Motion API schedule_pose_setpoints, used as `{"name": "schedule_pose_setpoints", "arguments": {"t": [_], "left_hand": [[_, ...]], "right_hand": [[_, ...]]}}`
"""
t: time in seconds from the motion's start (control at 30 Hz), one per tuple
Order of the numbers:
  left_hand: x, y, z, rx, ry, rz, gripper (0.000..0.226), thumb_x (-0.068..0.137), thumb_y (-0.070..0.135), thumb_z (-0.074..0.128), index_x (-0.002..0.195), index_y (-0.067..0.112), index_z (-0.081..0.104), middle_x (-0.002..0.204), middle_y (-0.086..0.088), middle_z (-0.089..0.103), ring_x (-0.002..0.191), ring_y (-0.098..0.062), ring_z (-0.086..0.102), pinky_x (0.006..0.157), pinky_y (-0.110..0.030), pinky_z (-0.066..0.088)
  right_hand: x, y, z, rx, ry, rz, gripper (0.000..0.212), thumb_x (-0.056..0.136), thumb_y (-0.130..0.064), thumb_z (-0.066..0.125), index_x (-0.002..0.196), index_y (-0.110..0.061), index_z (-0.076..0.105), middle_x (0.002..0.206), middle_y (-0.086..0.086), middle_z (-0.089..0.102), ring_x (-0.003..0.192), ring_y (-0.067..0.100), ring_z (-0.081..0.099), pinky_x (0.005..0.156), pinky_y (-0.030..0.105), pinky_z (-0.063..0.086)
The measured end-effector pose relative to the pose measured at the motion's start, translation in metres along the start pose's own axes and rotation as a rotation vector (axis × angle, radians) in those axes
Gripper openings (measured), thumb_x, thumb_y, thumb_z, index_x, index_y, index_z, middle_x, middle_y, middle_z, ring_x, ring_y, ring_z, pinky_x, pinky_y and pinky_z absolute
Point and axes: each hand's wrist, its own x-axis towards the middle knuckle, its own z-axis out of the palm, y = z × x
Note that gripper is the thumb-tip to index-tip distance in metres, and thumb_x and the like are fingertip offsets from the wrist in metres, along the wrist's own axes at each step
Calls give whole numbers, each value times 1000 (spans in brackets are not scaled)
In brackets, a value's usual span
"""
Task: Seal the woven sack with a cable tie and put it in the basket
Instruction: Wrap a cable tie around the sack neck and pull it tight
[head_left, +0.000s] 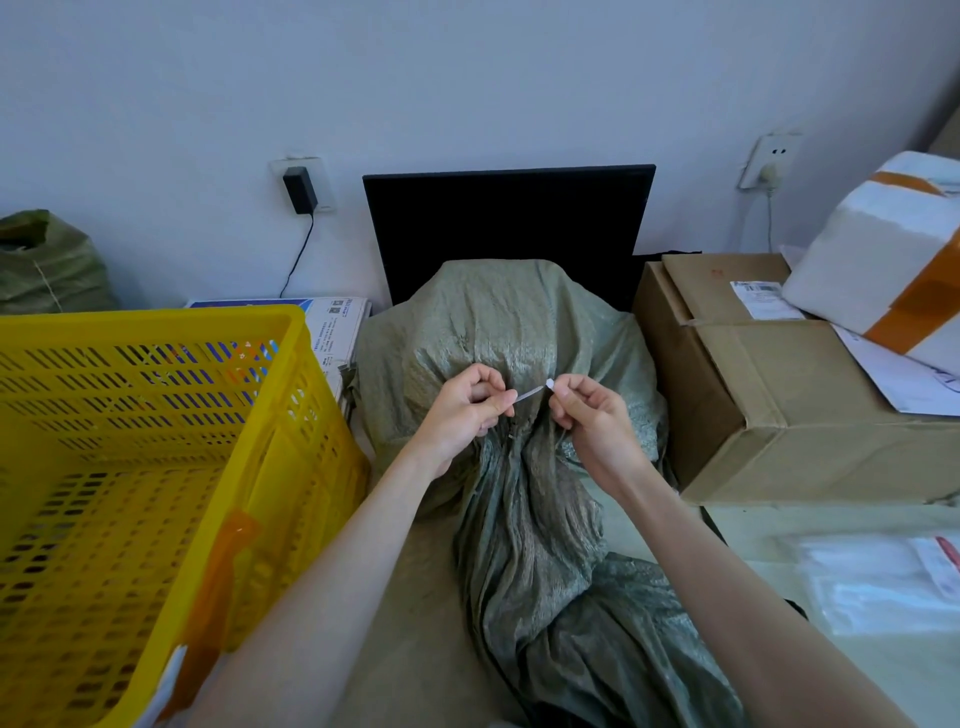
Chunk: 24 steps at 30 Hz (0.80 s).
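A green woven sack (498, 322) lies on the table in front of me, its mouth gathered into a bunch that trails toward me. A thin white cable tie (532, 392) runs across the gathered neck. My left hand (467, 408) pinches the strap end of the cable tie. My right hand (584, 415) pinches the tie's head end. The yellow slotted basket (156, 457) stands to the left of the sack, open at the top.
A black monitor (509, 223) stands behind the sack. Brown cardboard boxes (769, 384) and a white foam box (883, 265) sit at the right. Clear plastic bags (878, 582) lie at the near right. Another green sack (47, 265) sits far left.
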Motion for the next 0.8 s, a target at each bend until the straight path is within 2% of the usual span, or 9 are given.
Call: {"name": "schedule_pose_setpoints", "arguments": {"t": [0.5,0.67,0.8], "left_hand": [[1,0,1,-4,-5,-14,14,93,6,58,85,12,47,66,-2,61,46,-7,34,44,-15,28],[0,0,0,2,1,-12,14,93,6,58,85,13,48,66,-2,61,46,-7,35,44,-15,29],[1,0,0,0,2,-17,14,93,6,58,85,13,48,67,-2,61,47,-8,35,44,-16,29]], "right_hand": [[-2,1,-3,-88,-53,16,15,94,-5,50,83,-8,59,60,0,48,57,9,38,58,20,31],[-1,1,-1,49,-21,21,16,94,-6,49,80,-10,55,56,-4,48,55,8,37,59,22,30],[-1,1,-2,36,-37,23,14,94,-5,49,82,-9,56,57,-4,48,56,9,38,59,21,31]]}}
